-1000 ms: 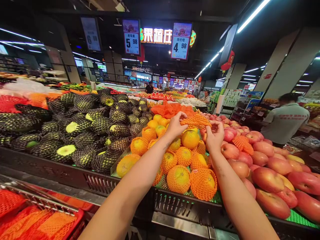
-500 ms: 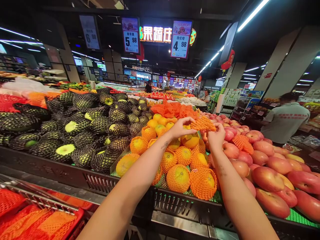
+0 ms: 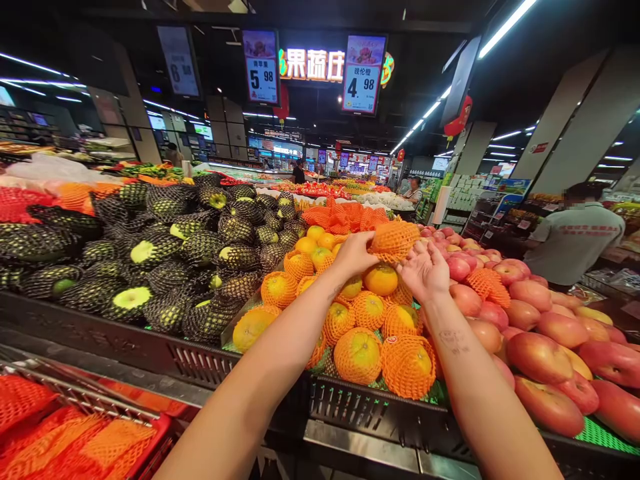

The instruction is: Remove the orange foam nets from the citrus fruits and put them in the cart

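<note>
My left hand [image 3: 356, 255] pinches the left end of an orange foam fruit net [image 3: 396, 241] above the oranges. The net looks puffed out, and I cannot tell whether anything is inside it. Just right of it and a little lower, my right hand [image 3: 428, 272] is turned palm up with its fingers stretched out, the tips close to the net's lower edge. Beneath both hands lie several oranges [image 3: 357, 357], many in orange foam nets. One bare orange [image 3: 381, 280] sits directly under the held net.
Dark-netted green fruit [image 3: 165, 253] fills the left of the display. Red apples [image 3: 545, 353] are heaped on the right, with a loose orange net [image 3: 487, 287] on them. A red basket of nets [image 3: 113, 443] stands lower left. A person [image 3: 580, 233] is at the far right.
The net has gone from narrow and stretched between both hands to wider and fuller. My right hand has opened from a closed grip and turned palm up.
</note>
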`<state>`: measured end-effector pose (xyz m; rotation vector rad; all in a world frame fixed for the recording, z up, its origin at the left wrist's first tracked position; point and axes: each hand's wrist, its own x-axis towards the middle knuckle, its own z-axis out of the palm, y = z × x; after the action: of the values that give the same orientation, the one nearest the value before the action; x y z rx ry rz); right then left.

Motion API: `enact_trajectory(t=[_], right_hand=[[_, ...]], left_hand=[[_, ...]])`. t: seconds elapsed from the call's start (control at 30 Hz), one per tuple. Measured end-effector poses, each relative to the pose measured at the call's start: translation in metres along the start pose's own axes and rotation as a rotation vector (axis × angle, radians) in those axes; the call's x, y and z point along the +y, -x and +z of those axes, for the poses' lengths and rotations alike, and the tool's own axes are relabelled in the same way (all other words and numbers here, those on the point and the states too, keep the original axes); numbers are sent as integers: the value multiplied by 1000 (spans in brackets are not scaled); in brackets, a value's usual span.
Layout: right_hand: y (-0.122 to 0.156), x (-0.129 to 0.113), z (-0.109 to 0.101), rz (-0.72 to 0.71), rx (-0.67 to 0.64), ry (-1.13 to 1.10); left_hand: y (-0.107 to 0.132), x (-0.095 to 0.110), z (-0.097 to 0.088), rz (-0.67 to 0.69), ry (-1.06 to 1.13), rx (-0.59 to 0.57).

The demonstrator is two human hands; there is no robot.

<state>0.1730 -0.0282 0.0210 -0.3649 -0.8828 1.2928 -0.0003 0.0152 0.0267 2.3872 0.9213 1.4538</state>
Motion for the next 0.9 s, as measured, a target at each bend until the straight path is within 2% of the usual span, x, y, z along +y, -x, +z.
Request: enact_trajectory(t=[0.1, 0.17, 0.23, 0.33, 0.4, 0.47, 0.53, 0.6, 0.67, 0.77, 0.83, 0.9], right_hand=[[6, -4, 5, 34, -61, -23], [6, -5, 6, 44, -13, -2], [2, -5, 3, 50, 93, 18], [-5, -4, -2, 18, 250, -17], [-7, -4, -5, -5, 268, -15], [-5, -4, -4, -21, 201, 44], [-1, -2, -1, -48, 94, 134], [2, 2, 3, -78, 16, 219], [3, 6, 6, -102, 0, 268], [-1, 8, 3, -126, 105, 276], [-5, 6, -2, -113, 196, 282], [-7, 3, -6, -38, 240, 332]], left_hand=[[1, 0, 2, -2, -13, -44], [1, -1, 5, 28, -14, -26], [0, -2, 7, 36, 50, 98], [-3, -2, 5, -32, 159, 399], [-4, -1, 0, -58, 176, 522], [-4, 1, -4, -66, 167, 549], [-4, 2, -6, -57, 149, 484], [-4, 3, -4, -14, 141, 348], [-4, 2, -1, 55, 147, 183], [-3, 1, 3, 120, 164, 37], [-2, 1, 3, 125, 174, 8], [0, 2, 4, 123, 188, -4]])
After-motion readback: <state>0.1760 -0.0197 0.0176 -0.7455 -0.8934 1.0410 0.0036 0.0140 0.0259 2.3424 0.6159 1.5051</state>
